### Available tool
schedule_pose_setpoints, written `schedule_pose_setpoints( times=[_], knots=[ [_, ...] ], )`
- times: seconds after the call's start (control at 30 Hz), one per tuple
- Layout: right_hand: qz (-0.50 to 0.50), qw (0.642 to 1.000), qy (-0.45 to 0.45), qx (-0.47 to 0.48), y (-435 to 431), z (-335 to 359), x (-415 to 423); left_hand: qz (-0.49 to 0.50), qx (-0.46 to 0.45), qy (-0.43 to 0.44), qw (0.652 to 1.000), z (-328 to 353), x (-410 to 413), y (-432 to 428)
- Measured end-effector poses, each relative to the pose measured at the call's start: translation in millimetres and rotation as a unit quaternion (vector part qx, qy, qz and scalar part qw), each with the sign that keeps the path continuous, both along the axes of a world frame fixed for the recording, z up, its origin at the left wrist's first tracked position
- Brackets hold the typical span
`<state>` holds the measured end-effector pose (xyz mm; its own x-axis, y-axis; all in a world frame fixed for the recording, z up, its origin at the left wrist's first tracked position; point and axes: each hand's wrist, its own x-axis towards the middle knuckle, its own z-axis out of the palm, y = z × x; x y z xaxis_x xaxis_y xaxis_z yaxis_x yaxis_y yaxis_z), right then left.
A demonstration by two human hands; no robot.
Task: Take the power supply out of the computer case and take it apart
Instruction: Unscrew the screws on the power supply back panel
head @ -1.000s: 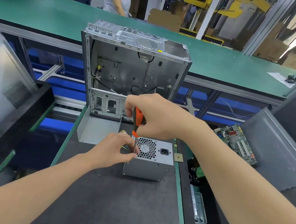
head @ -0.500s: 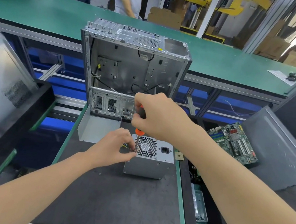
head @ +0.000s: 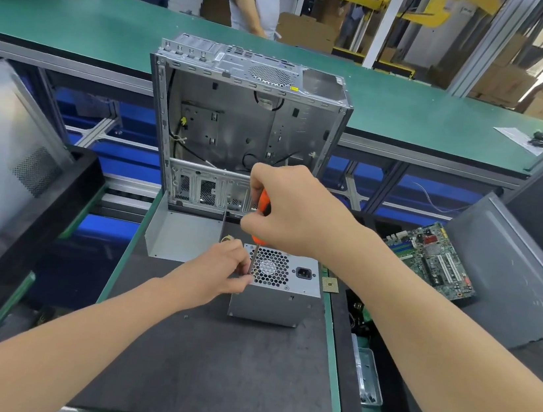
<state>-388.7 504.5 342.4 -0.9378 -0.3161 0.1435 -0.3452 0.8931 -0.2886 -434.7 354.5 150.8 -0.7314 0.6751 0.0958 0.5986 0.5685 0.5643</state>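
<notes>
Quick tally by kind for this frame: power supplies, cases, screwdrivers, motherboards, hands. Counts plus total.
power supply: 1
computer case: 1
screwdriver: 1
motherboard: 1
hands: 2 (left hand, right hand)
Total: 6

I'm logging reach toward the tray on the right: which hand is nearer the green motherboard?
Right. The right hand, gripping the screwdriver above the power supply, is left of the motherboard. The left hand sits farther left, at the supply's left edge.
</notes>
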Motion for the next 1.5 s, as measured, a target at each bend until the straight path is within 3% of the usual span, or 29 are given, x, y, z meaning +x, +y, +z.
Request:
schedule_pose_setpoints(
  times=[0.2, 0.53, 1.0, 1.2, 1.5],
  knots=[
    [0.0, 1.0, 0.03, 0.002, 2.8, 7.6, -0.1, -0.005, -0.001, 0.013, 1.0, 8.6, 8.3, 1.4],
    [0.003, 0.999, 0.032, -0.001, 4.6, 2.6, 0.7, -0.036, 0.055, -0.063, 0.996, 4.4, 2.5, -13.6],
    [-0.014, 1.0, 0.017, -0.007, 3.4, -3.0, 1.8, -0.02, 0.116, -0.027, 0.993, -3.1, 4.3, -16.0],
    [-0.004, 0.998, 0.052, -0.031, 1.0, -0.1, -1.7, 0.081, 0.182, -0.06, 0.978, -4.0, 1.0, -30.5],
    [0.014, 0.997, 0.031, -0.068, -16.8, -31.5, -6.1, 0.161, 0.004, -0.064, 0.985, -71.7, 18.0, -94.3]
  ],
)
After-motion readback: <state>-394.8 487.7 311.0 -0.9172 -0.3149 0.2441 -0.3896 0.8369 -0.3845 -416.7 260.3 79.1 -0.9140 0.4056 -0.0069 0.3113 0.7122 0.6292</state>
